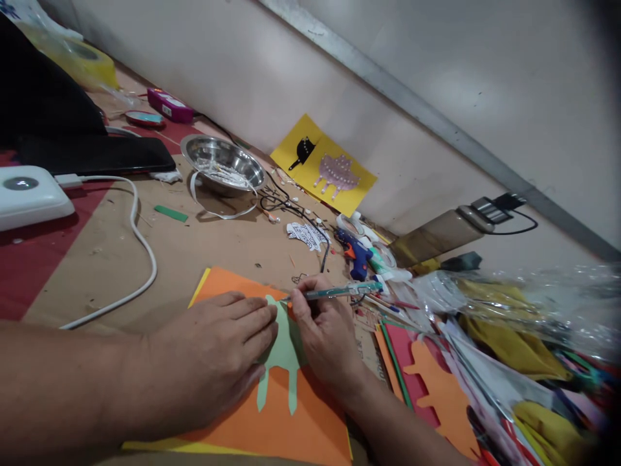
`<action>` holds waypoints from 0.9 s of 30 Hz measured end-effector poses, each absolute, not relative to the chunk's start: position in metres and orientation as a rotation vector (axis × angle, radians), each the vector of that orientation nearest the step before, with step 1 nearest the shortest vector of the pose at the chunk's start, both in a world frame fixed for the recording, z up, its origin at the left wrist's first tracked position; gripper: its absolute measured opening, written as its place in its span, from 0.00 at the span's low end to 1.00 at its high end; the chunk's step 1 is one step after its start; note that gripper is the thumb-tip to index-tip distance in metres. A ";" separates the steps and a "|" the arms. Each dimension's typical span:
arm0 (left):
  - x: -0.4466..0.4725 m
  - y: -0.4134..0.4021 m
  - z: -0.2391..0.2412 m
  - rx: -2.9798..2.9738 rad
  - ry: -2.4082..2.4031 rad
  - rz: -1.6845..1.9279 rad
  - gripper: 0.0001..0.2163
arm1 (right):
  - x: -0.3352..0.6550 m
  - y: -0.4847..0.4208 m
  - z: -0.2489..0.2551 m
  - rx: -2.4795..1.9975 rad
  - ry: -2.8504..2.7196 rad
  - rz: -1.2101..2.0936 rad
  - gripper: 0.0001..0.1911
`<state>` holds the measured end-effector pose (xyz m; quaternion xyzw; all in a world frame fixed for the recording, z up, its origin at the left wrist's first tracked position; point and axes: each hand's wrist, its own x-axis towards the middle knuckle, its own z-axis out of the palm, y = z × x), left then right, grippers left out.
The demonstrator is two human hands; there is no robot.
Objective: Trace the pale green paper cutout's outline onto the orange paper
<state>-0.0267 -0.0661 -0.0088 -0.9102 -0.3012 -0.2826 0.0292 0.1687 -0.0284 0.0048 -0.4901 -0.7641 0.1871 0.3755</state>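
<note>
My right hand (326, 330) grips a teal mechanical pencil (339, 290), its tip at the top edge of a light green paper cutout (280, 353). The cutout lies flat on an orange sheet (242, 414), and two pointed strips stick out at its lower end. Pressed down flat, my left hand (218, 346) covers the cutout's left side and part of the orange sheet, its fingers stretched out. Yellow paper (160, 445) shows along the edges under the orange sheet.
A steel bowl (252, 169) holds white pieces beyond my hands. Near it lie a blue glue gun (358, 255) and a white patterned cutout (306, 236). A tilted bottle (436, 234) leans by the wall. A white cable (145, 249) runs at left; an orange cutout (444, 395) lies right.
</note>
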 end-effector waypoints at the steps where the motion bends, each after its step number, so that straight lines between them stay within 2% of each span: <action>1: -0.027 -0.066 -0.010 -2.808 -0.928 -0.876 0.09 | 0.169 -0.028 0.005 -1.257 -1.960 0.472 0.09; 20: -0.026 -0.066 -0.008 -2.751 -0.917 -0.893 0.14 | 0.167 -0.028 0.008 -1.250 -1.995 0.469 0.10; 27: -0.026 -0.066 -0.005 -2.786 -0.921 -0.825 0.10 | 0.168 -0.030 0.008 -1.270 -2.021 0.474 0.10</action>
